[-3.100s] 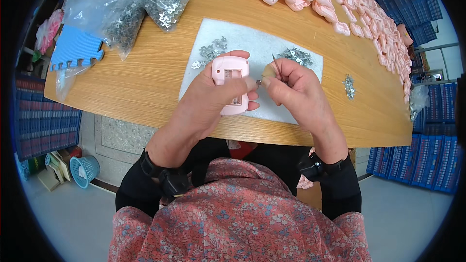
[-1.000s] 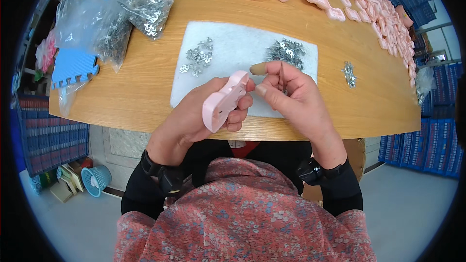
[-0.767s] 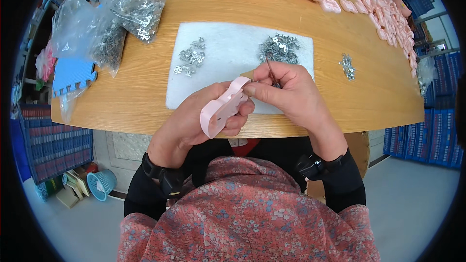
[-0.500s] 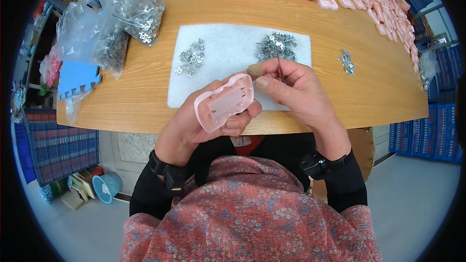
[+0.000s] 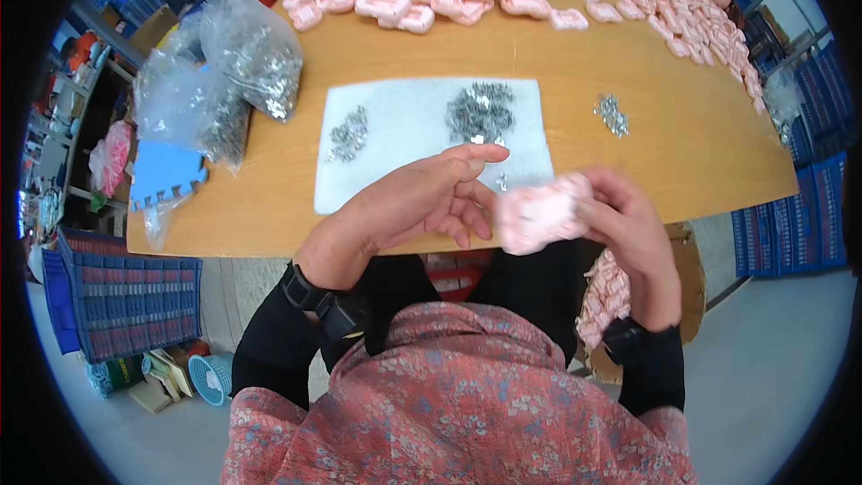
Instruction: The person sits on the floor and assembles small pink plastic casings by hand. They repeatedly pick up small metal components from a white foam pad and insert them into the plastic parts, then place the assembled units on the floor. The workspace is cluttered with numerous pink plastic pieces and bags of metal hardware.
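Note:
My right hand [image 5: 633, 224] grips a pink plastic shell [image 5: 543, 214] by its right end, over the table's front edge. The shell is smeared by motion. My left hand [image 5: 422, 193] holds nothing, its fingers apart, just left of the shell and above a white foam pad [image 5: 395, 108]. On the pad lie a small heap of metal clips [image 5: 348, 135] at the left and a larger, darker heap of metal parts [image 5: 480, 112] at the right. A loose metal piece [image 5: 503, 181] rests near the pad's front. No thin tool is visible now.
Many pink shells [image 5: 449, 0] cover the table's far side and far right. Clear bags of metal parts [image 5: 251, 54] stand at the left by a blue foam mat [image 5: 166, 171]. Another metal heap [image 5: 611, 115] lies right of the pad. A cardboard box [image 5: 687, 292] with pink pieces stands below right.
The pink shell has passed from my left hand to my right, which moved right and down. My left hand has opened. The thin metal tool in my right hand is no longer visible.

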`<state>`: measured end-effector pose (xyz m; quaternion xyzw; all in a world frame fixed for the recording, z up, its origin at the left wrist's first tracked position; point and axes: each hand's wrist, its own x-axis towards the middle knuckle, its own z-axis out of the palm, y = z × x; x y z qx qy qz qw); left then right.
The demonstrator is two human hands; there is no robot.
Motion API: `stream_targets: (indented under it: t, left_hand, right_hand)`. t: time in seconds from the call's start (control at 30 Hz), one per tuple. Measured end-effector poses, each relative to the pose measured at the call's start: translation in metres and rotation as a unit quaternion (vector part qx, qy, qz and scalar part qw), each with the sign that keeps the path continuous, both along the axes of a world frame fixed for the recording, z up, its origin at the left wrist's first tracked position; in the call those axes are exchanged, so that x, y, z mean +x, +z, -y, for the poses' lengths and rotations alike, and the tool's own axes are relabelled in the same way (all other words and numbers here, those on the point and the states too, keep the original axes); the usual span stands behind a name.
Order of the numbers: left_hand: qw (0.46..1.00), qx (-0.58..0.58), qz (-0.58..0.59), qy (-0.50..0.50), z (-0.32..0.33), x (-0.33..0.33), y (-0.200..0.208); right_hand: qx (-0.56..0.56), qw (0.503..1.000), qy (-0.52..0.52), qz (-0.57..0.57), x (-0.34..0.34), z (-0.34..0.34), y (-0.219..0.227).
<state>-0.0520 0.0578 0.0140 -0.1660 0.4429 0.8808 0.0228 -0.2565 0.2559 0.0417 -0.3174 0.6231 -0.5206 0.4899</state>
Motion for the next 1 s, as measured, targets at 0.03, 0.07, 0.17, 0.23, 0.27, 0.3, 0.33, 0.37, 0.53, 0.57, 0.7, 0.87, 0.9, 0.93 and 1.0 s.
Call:
stream_targets:
  t: [0.03,0.07,0.17,0.23,0.27,0.3,0.33,0.37,0.53,0.57,0.7,0.87,0.9,0.93,1.0]
  left_hand:
    - [0.999,-0.049,0.017,-0.004,0.01,0.003,0.008]
    - [0.994,-0.105,0.028,0.019,0.021,0.001,0.016]
    - [0.943,-0.313,0.064,0.097,0.059,-0.012,0.028]
    - [0.897,-0.405,0.1,0.145,0.093,-0.024,0.025]
    - [0.837,-0.509,0.126,0.159,0.111,-0.03,0.022]
    - [0.766,-0.603,0.147,0.17,0.128,-0.037,0.018]
    - [0.684,-0.687,0.166,0.178,0.143,-0.047,0.012]
    - [0.61,-0.756,0.131,0.201,0.154,-0.052,0.009]
    - [0.407,-0.895,0.096,0.157,0.217,-0.077,-0.004]
    - [0.438,-0.879,0.138,0.127,0.217,-0.085,0.001]
    - [0.394,-0.896,0.198,0.059,0.224,-0.084,-0.006]
    - [0.421,-0.887,0.17,0.089,0.197,-0.073,0.012]
    - [0.458,-0.87,0.162,0.084,0.185,-0.079,0.005]
    - [0.485,-0.858,0.134,0.103,0.192,-0.07,0.001]
    - [0.542,-0.819,0.127,0.139,0.181,-0.052,0.013]
  right_hand:
    - [0.007,0.999,-0.032,-0.022,-0.017,-0.024,-0.009]
    - [0.002,0.998,-0.063,-0.02,-0.03,-0.048,-0.01]
    - [0.029,0.983,-0.171,-0.066,-0.073,-0.129,-0.031]
    - [0.047,0.974,-0.215,-0.051,-0.104,-0.187,-0.059]
    - [0.078,0.96,-0.251,-0.094,-0.109,-0.205,-0.069]
    - [0.129,0.934,-0.285,-0.171,-0.122,-0.233,-0.089]
    - [0.179,0.898,-0.318,-0.247,-0.132,-0.259,-0.106]
    - [0.214,0.889,-0.334,-0.229,-0.133,-0.27,-0.109]
    - [0.158,0.885,-0.327,-0.292,-0.114,-0.258,-0.12]
    - [0.111,0.893,-0.327,-0.289,-0.134,-0.28,-0.152]
    - [0.058,0.914,-0.292,-0.276,-0.129,-0.247,-0.137]
    - [0.04,0.893,-0.284,-0.347,-0.045,-0.142,-0.016]
    - [-0.017,0.886,-0.274,-0.374,-0.057,-0.14,-0.03]
    - [-0.022,0.897,-0.261,-0.356,-0.072,-0.137,-0.042]
    - [0.026,0.922,-0.251,-0.293,-0.066,-0.117,-0.029]
